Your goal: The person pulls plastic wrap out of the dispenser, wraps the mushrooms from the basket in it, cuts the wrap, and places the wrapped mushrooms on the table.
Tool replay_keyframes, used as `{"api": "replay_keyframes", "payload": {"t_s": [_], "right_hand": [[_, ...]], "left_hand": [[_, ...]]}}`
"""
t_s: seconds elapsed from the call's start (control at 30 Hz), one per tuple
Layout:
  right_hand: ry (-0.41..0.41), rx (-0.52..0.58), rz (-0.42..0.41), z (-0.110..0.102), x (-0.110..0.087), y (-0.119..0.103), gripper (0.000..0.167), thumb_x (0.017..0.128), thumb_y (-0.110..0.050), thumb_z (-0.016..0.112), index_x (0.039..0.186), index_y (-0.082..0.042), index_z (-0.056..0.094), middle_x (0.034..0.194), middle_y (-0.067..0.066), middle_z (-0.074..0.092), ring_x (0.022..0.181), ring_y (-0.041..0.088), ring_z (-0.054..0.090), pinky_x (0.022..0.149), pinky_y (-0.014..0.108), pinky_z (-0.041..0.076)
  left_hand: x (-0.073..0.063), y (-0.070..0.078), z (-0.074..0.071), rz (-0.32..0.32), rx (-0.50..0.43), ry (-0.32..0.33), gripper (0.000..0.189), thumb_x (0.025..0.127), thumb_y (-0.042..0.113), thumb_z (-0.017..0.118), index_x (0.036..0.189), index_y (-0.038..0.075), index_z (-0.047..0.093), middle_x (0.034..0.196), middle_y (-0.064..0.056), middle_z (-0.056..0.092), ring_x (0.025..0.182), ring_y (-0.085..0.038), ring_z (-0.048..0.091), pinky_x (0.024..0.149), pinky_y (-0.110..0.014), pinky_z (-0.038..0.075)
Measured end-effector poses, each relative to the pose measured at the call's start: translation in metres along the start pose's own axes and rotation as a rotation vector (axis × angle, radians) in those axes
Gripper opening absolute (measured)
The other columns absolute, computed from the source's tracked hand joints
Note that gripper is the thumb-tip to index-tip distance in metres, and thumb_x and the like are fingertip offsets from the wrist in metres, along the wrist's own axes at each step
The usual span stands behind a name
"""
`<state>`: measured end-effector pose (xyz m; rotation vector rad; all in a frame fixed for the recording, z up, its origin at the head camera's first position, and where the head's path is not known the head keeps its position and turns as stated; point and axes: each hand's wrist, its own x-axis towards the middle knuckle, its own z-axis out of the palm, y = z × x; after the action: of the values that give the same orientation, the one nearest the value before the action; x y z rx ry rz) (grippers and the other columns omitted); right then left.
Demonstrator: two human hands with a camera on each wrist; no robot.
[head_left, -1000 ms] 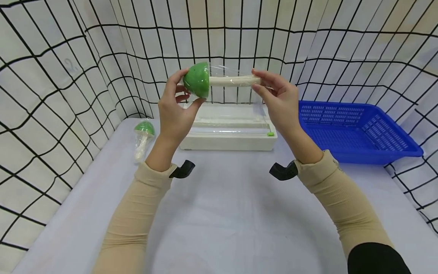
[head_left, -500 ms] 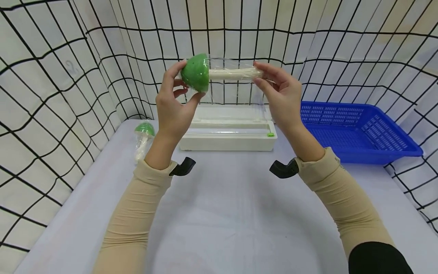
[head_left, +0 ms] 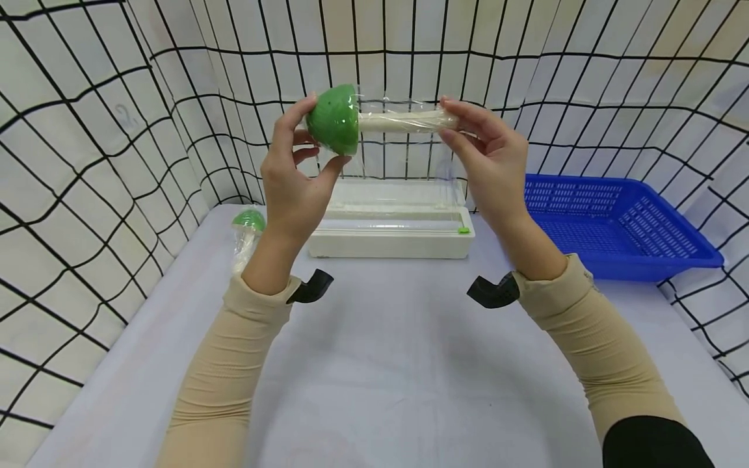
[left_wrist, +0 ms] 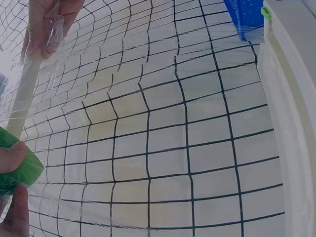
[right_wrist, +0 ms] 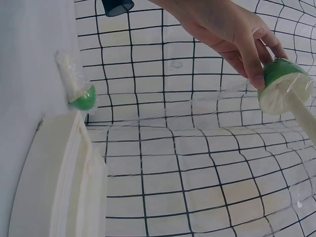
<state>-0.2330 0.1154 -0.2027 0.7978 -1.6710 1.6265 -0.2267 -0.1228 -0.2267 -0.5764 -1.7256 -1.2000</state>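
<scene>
A toy mushroom (head_left: pixel 335 122) with a green cap and cream stem is held sideways in the air, covered in clear cling film. My left hand (head_left: pixel 297 185) grips the cap between thumb and fingers. At the other end, my right hand (head_left: pixel 490 156) pinches the stem's tip and the film around it. Film lies in diagonal creases along the stem. Behind and below stands a white cling film dispenser (head_left: pixel 389 246), its lid raised and a green slider (head_left: pixel 464 230) at its right end. Sheer film also spans the left wrist view beside the mushroom.
A second wrapped green mushroom (head_left: pixel 249 221) lies on the table left of the dispenser, partly behind my left forearm. At the right is a blue plastic basket (head_left: pixel 626 263). Black wire mesh (head_left: pixel 386 52) encloses the white-covered table (head_left: pixel 386 364) at the back and sides.
Both hands have risen a little with the mushroom. The right hand has shifted rightward, and the film on the stem now shows more diagonal creases.
</scene>
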Motion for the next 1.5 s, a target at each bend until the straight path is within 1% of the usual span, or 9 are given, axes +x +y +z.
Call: {"api": "replay_keyframes", "payload": {"t_s": [0.23, 0.53, 0.7, 0.9, 1.07, 1.13, 1.3, 1.4, 1.5], "right_hand": [[0.0, 0.01, -0.044, -0.001, 0.001, -0.007, 0.027, 0.093, 0.014, 0.066, 0.119, 0.011, 0.068, 0.125, 0.017, 0.07, 0.109, 0.024, 0.069, 0.094, 0.032, 0.055], [-0.011, 0.039, -0.055, -0.004, 0.001, -0.015, 0.027, 0.093, 0.014, 0.066, 0.119, 0.007, 0.07, 0.126, 0.017, 0.069, 0.114, 0.028, 0.067, 0.095, 0.032, 0.055], [-0.013, 0.073, -0.054, -0.005, 0.003, -0.02, 0.028, 0.093, 0.014, 0.066, 0.119, 0.006, 0.071, 0.127, 0.017, 0.069, 0.116, 0.027, 0.066, 0.096, 0.032, 0.054], [0.008, 0.112, -0.031, -0.006, -0.002, -0.028, 0.029, 0.09, 0.017, 0.066, 0.116, 0.005, 0.073, 0.125, 0.017, 0.07, 0.118, 0.028, 0.066, 0.097, 0.034, 0.054], [-0.025, 0.094, -0.048, -0.008, -0.007, -0.035, 0.03, 0.091, 0.018, 0.066, 0.117, 0.005, 0.072, 0.125, 0.017, 0.07, 0.119, 0.027, 0.065, 0.098, 0.034, 0.053], [-0.029, 0.111, -0.045, -0.009, -0.007, -0.037, 0.03, 0.09, 0.019, 0.065, 0.116, 0.006, 0.072, 0.125, 0.018, 0.07, 0.12, 0.028, 0.065, 0.099, 0.035, 0.053], [-0.031, 0.121, -0.036, -0.01, -0.009, -0.042, 0.03, 0.091, 0.019, 0.064, 0.116, 0.005, 0.072, 0.125, 0.018, 0.07, 0.121, 0.028, 0.065, 0.099, 0.035, 0.052], [-0.038, 0.102, -0.046, -0.012, -0.011, -0.044, 0.03, 0.091, 0.019, 0.064, 0.116, 0.005, 0.072, 0.125, 0.018, 0.07, 0.12, 0.028, 0.065, 0.098, 0.034, 0.053], [-0.048, 0.08, -0.057, -0.017, -0.015, -0.044, 0.031, 0.09, 0.02, 0.064, 0.115, 0.006, 0.073, 0.125, 0.018, 0.07, 0.121, 0.029, 0.065, 0.096, 0.032, 0.054]], "left_hand": [[0.002, 0.007, -0.001, 0.014, -0.027, 0.022, 0.063, 0.081, -0.005, 0.084, 0.137, 0.0, 0.056, 0.135, -0.003, 0.062, 0.097, -0.017, 0.061, 0.088, -0.029, 0.056], [0.003, 0.018, -0.005, 0.09, -0.019, 0.046, 0.061, 0.082, -0.005, 0.084, 0.135, -0.004, 0.055, 0.138, -0.005, 0.062, 0.096, -0.023, 0.062, 0.087, -0.027, 0.055], [0.004, 0.025, -0.008, 0.1, -0.025, 0.053, 0.061, 0.082, -0.004, 0.083, 0.135, -0.005, 0.054, 0.138, -0.005, 0.062, 0.098, -0.022, 0.063, 0.088, -0.029, 0.056], [-0.003, 0.032, -0.016, 0.156, -0.013, 0.052, 0.059, 0.081, -0.005, 0.084, 0.133, -0.006, 0.056, 0.138, -0.003, 0.063, 0.097, -0.025, 0.064, 0.086, -0.03, 0.057], [-0.007, 0.038, -0.023, 0.169, -0.034, 0.055, 0.057, 0.081, -0.006, 0.084, 0.131, -0.007, 0.056, 0.138, -0.005, 0.063, 0.097, -0.027, 0.064, 0.086, -0.028, 0.056], [-0.007, 0.04, -0.024, 0.171, -0.032, 0.058, 0.057, 0.081, -0.006, 0.084, 0.13, -0.007, 0.056, 0.138, -0.004, 0.063, 0.098, -0.026, 0.064, 0.086, -0.028, 0.056], [-0.008, 0.045, -0.026, 0.176, -0.037, 0.065, 0.057, 0.08, -0.007, 0.084, 0.129, -0.009, 0.056, 0.138, -0.006, 0.063, 0.098, -0.028, 0.065, 0.086, -0.028, 0.057], [-0.009, 0.046, -0.026, 0.187, -0.042, 0.071, 0.057, 0.078, -0.009, 0.085, 0.128, -0.009, 0.056, 0.137, -0.006, 0.064, 0.096, -0.029, 0.065, 0.085, -0.027, 0.057], [-0.012, 0.046, -0.026, 0.202, -0.045, 0.059, 0.059, 0.076, -0.01, 0.086, 0.127, -0.009, 0.057, 0.136, -0.006, 0.064, 0.095, -0.029, 0.066, 0.084, -0.027, 0.057]]}}
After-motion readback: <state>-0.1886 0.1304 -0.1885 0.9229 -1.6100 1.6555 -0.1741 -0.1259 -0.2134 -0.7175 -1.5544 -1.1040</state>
